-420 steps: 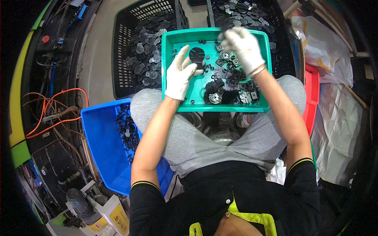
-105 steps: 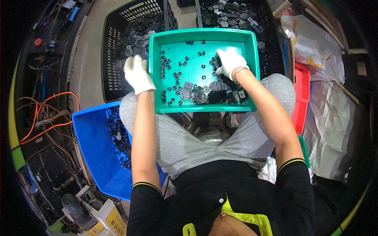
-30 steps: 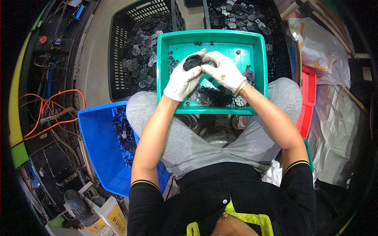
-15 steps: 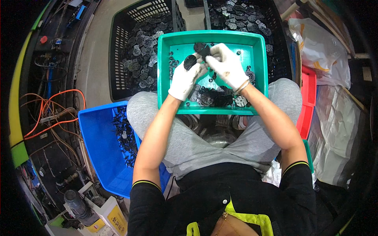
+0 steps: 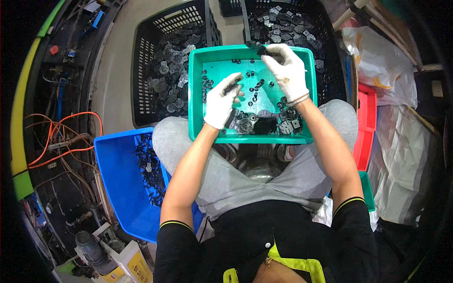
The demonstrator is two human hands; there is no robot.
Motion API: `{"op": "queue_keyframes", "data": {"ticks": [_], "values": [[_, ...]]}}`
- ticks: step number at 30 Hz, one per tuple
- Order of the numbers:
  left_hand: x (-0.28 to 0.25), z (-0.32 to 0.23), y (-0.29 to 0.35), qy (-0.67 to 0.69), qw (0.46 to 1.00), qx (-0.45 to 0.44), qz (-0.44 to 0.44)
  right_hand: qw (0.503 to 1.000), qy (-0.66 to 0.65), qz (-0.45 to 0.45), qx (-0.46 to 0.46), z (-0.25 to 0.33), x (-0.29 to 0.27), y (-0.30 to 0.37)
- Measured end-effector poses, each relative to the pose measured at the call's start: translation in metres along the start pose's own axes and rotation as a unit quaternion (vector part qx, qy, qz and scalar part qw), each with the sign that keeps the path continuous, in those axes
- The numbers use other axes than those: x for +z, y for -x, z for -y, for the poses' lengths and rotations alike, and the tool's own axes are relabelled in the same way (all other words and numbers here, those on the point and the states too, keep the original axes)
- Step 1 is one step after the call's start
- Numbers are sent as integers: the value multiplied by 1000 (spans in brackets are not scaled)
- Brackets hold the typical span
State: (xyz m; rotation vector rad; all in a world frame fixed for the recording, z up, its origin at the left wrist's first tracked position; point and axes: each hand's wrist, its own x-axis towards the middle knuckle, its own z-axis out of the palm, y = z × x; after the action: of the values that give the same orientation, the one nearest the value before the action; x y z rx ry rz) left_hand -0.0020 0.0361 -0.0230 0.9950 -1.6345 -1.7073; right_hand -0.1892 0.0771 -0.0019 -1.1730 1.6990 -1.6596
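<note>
A green bin [image 5: 250, 140] rests across my lap. Over its left half, my left hand [image 5: 219, 104], in a white glove, is closed on a dark flat plastic part [image 5: 232, 86], seen mostly edge-on. My right hand [image 5: 289, 74], gloved too, reaches to the far rim and pinches a black plastic part [image 5: 257, 48], partly hidden by the fingers. Small black round pieces [image 5: 257, 87] lie scattered on the bin floor, more of them along its left wall. Flat black parts [image 5: 262, 123] are heaped at the near side.
Beyond the bin stand a black crate [image 5: 144, 70] and another black crate [image 5: 330, 52], both full of flat dark parts. To my left is a blue bin [image 5: 118, 181] with thin black pieces. A red bin [image 5: 366, 137] stands at right. Orange cable [image 5: 96, 120] loops at far left.
My hands have moved apart. The right hand went up to the far rim with a black part; the left turned its part edge-on. More small round pieces now show on the bin floor.
</note>
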Motion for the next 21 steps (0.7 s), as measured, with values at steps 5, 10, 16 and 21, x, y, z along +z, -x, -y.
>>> {"op": "queue_keyframes", "data": {"ticks": [5, 10, 16, 21], "values": [[-2, 1, 1, -5, 1000, 6, -12, 994, 50, 2, -97, 15, 2, 5], [-2, 0, 1, -15, 1000, 17, -4, 988, 70, -5, -139, 14, 0, 4], [-4, -18, -1, 66, 995, -20, -67, 997, 15, -77, 13, 4, -18, -11], [-85, -29, -30, 214, 936, 44, -274, 917, -322, -153, 180, -26, -47, -31]]}}
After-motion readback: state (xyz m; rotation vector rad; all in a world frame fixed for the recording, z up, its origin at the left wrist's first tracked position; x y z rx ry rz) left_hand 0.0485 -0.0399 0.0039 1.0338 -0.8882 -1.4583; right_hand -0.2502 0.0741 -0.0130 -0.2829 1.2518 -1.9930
